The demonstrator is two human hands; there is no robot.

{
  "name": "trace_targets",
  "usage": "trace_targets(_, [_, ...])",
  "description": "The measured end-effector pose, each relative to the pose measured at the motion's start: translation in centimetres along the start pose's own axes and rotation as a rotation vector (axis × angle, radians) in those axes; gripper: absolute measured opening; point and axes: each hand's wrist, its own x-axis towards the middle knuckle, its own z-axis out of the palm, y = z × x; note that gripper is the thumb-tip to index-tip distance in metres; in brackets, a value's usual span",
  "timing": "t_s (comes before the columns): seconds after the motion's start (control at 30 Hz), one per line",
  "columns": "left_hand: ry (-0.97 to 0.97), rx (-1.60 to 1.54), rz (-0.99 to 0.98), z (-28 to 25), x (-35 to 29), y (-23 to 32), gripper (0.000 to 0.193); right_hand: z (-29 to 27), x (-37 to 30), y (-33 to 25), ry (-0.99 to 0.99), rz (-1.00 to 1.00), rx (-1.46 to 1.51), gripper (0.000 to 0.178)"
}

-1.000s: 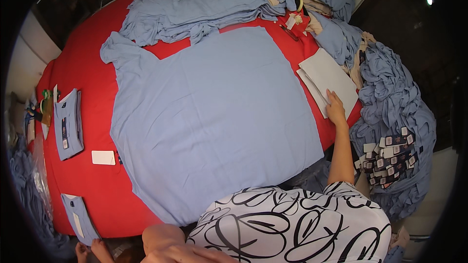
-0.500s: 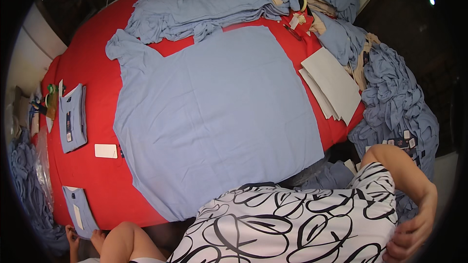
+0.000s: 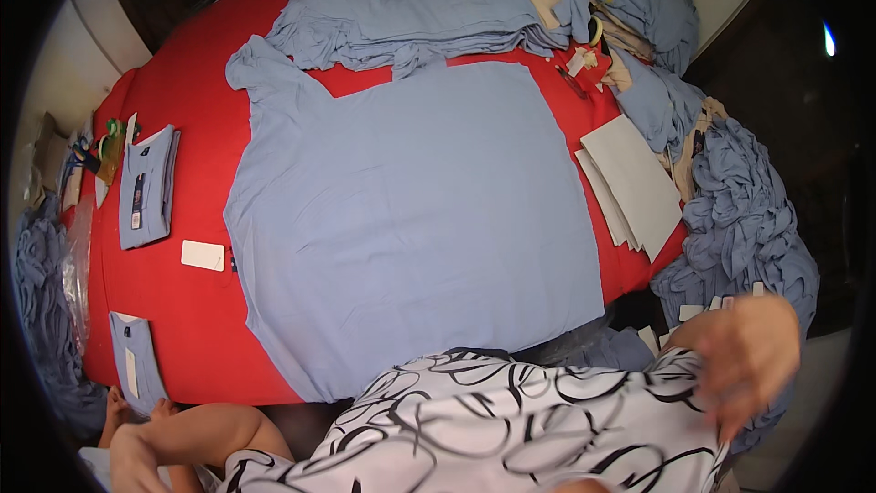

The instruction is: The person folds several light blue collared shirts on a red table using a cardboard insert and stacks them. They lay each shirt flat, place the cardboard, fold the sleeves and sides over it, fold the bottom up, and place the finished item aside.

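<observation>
the light blue t-shirt (image 3: 411,219) lay spread across the red-covered tabletop (image 3: 182,338) in front of the person, with a sleeve bunched at its far left corner, probably laid out so that the cloth rested flat with only shallow creases. the person's 2 hands were well apart: the right hand (image 3: 744,356), blurred, hung with loosely parted fingers before the heap of blue garments (image 3: 748,210), nothing visible in it, while the left hand (image 3: 137,461) was low at lower left, and whether it gripped anything could not be told. a co-worker's hands (image 3: 164,409) were at the near end of a folded shirt (image 3: 143,393), seemingly steadying it. a second folded shirt (image 3: 157,184) lay farther up, its dark tag facing upward, perhaps to be easily seen. a white hang tag (image 3: 203,256) sat just beside the t-shirt's left edge, and white boards (image 3: 639,187) lay near its right edge, apparently to leave the cloth uncovered.
</observation>
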Motion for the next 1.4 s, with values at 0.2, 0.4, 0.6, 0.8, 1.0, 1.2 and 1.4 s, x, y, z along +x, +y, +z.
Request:
trace_targets(0.2, [-0.041, -0.402, -0.241, 0.8, 1.2, -6.7, 0.022, 12.4, -10.3, 23.6, 0.57, 1.406, -0.048, 0.067])
trace_targets(0.4, [0.106, -0.518, -0.33, 5.5, -2.3, -10.4, 0.019, 23.2, -18.7, 27.6, 0.457, 1.567, -0.448, 0.061])
trace_targets(0.6, [0.482, -0.292, -1.176, 11.5, -8.5, -12.9, 0.033, 19.2, -12.2, 25.2, 0.397, 1.609, -0.641, 0.033])
trace_targets(0.8, [0.69, 1.25, -1.659, 15.5, -21.5, -15.2, 0.034, 12.2, 7.7, 16.6, 0.808, 0.816, -0.229, 0.025])
trace_targets(1.0, [0.95, 1.473, -1.654, 15.1, -23.4, -11.3, 0.038, 11.5, 24.4, 22.9, 0.53, 0.421, 0.303, 0.025])
trace_targets(1.2, [1.254, 1.021, -2.104, 16.7, -21.2, -8.4, 0.026, 21.0, 36.8, 30.1, 0.156, 0.384, 0.214, 0.033])
trace_targets(1.4, [1.864, 0.688, -1.713, 17.9, -25.2, -6.5, 0.015, 22.4, 39.1, 30.6, 0.094, 0.397, 0.135, 0.036])
